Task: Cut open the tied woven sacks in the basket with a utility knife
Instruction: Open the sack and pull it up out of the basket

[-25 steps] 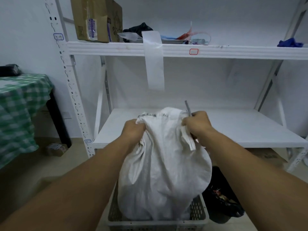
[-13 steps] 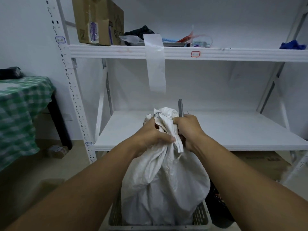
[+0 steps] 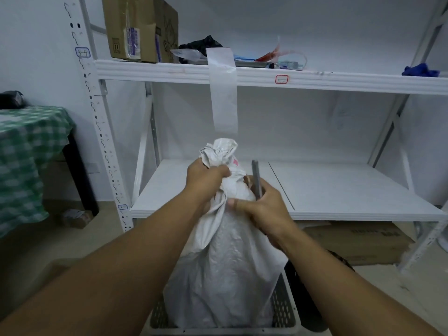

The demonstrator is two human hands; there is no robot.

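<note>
Left hand (image 3: pixel 206 180): fingers curled tight round the neck of the white woven sack (image 3: pixel 225 263), just under the bunched, tied top. Knuckles face the camera and the thumb is tucked against the fabric. The forearm reaches in from lower left, nearly straight.

Right hand (image 3: pixel 263 210): fingers closed round a grey utility knife (image 3: pixel 256 178). The knife stands nearly upright, its upper end clear above the hand and just beside the sack's neck on the right. I cannot tell whether a blade is out. The thumb lies stretched to the left, flat on the sack below the left hand. The forearm comes in from lower right with the wrist bent slightly inward.

The sack stands upright in a grey perforated basket (image 3: pixel 283 309) on the floor, at bottom centre. Its neck is drawn up and the body hangs in loose folds. A small pink mark shows near the top.

Behind stands a white shelf rack. The lower shelf (image 3: pixel 339 187) sits level with the hands.

The upper shelf (image 3: pixel 169 71) carries several things:
- a cardboard box (image 3: pixel 138 27)
- a dark bundle and some plastic clutter
- a blue cloth (image 3: pixel 420 70) at far right

A white strip (image 3: pixel 223 93) hangs from the upper shelf's edge, above the sack. A flat carton (image 3: pixel 358 241) lies under the lower shelf. A green checked cloth (image 3: pixel 26 154) hangs at far left.
</note>
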